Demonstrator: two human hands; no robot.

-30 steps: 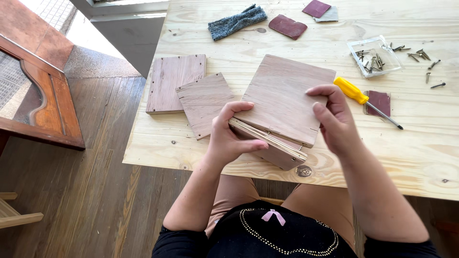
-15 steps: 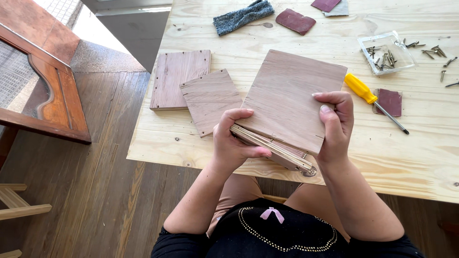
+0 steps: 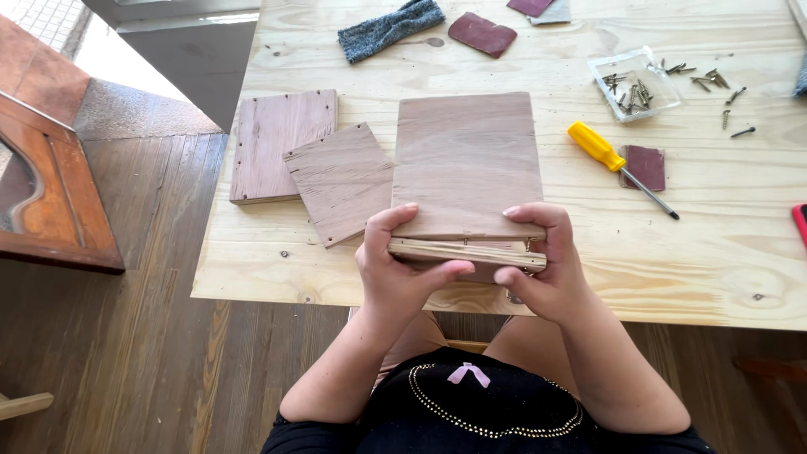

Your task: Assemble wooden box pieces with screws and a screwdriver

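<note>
Squared up since a second ago, the large wooden panel [image 3: 467, 164] is now sitting straight in front of the person instead of lying at a slant, and both hands are now sitting at its near corners. It is resting on a pale wooden strip [image 3: 466, 252] at the near edge of the counter [image 3: 689, 269]. The left hand [image 3: 395, 273] is gripping the left end of panel and strip together, thumb under and fingers curled over the top; the right hand [image 3: 542, 269] is clamping the right end the same way. To do this well, the edges are wanting to be held flush, with even pressure from both sides so neither piece is sliding. The panel is looking reddish-brown, flat and rectangular, with a soft running grain; the strip beneath is lighter and streaked. Two smaller boards [image 3: 315, 164] are lying to the left, and a yellow-handled screwdriver [image 3: 618, 164] and a clear tray of screws [image 3: 635, 84] are lying to the right.
</note>
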